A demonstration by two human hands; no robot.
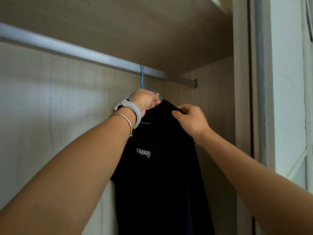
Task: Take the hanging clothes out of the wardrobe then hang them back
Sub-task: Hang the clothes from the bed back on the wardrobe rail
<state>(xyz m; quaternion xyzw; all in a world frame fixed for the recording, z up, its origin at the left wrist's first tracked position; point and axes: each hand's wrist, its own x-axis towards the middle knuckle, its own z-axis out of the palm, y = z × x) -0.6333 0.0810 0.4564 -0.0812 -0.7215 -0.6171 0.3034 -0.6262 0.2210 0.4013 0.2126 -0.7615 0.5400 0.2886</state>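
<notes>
Take the rail as your reference. The hanger, blue wire, hooks over the rail near its right end. The shirt, black, hangs on the hanger directly below the rail and runs out of the bottom of the view.

Your left hand sits just below the rail, under the hook. Its fingers are curled round the top of the hanger where the neck of the shirt sits. Your right hand is lower, further toward the right end of the rail. Its thumb and fingers pinch the shoulder fabric of the shirt. The body of the shirt hangs between and below your forearms.

The lettering on the chest is white capitals and reads "NING"; your left forearm cuts off the characters before it. A smaller line beneath cannot be read.

Your left wrist carries a grey watch and, just beside it, a silver bangle.
</notes>
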